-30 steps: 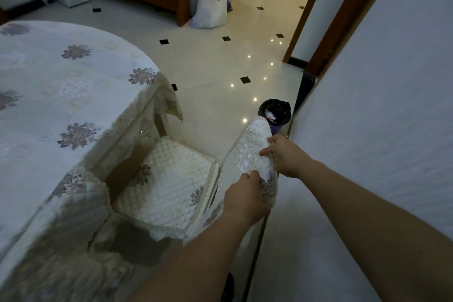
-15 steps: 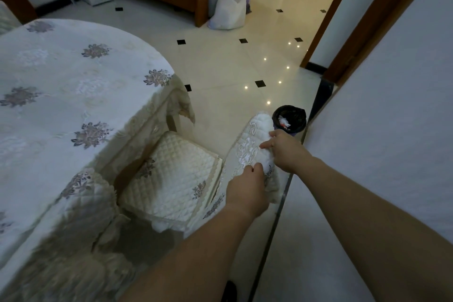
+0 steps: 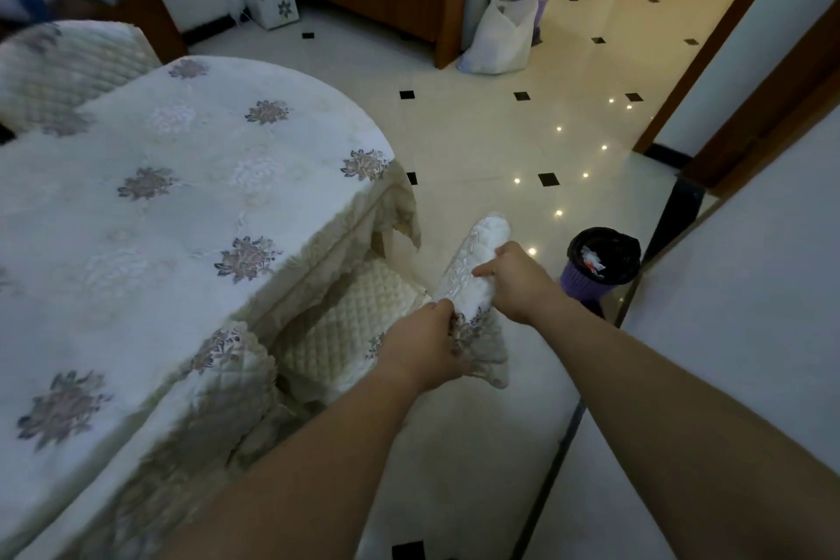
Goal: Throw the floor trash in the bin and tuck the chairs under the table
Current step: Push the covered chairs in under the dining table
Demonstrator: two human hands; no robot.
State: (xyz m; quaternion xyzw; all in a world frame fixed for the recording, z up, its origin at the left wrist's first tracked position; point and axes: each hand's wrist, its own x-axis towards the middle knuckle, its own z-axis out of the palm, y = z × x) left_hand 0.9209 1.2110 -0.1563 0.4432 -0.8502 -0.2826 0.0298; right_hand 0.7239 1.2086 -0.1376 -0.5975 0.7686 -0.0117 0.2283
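Both hands are gripping the top of the chair's backrest (image 3: 472,282), which is wrapped in a quilted white cover with embroidered flowers. The left hand (image 3: 425,346) is curling closed around the lower, nearer end of that top rail, fingers wrapped over the fabric. The right hand (image 3: 518,282) is clamping the farther end, knuckles up and thumb side pressing onto the padding. Neither hand is spread; both are closed tight on the chair.

The step in hand looks like the chair-tucking part of the job. The quilted seat cushion (image 3: 345,323) is sitting partly under the hanging edge of the lace tablecloth (image 3: 372,214), with the nearer part of the seat showing outside it. The next move, I would judge, is calling for an even push from both hands toward the table (image 3: 172,205), keeping the backrest square so the chair is not twisting or dragging the cloth's fringe along with it.

Just beyond the right hand, near the wall, the purple bin (image 3: 602,268) with its black liner is standing on the tiled floor, with some crumpled white and red scraps lying inside. The shiny floor around it is showing no loose litter that I can make out. Another cushioned chair back (image 3: 68,68) is peeking up at the far side of the table.
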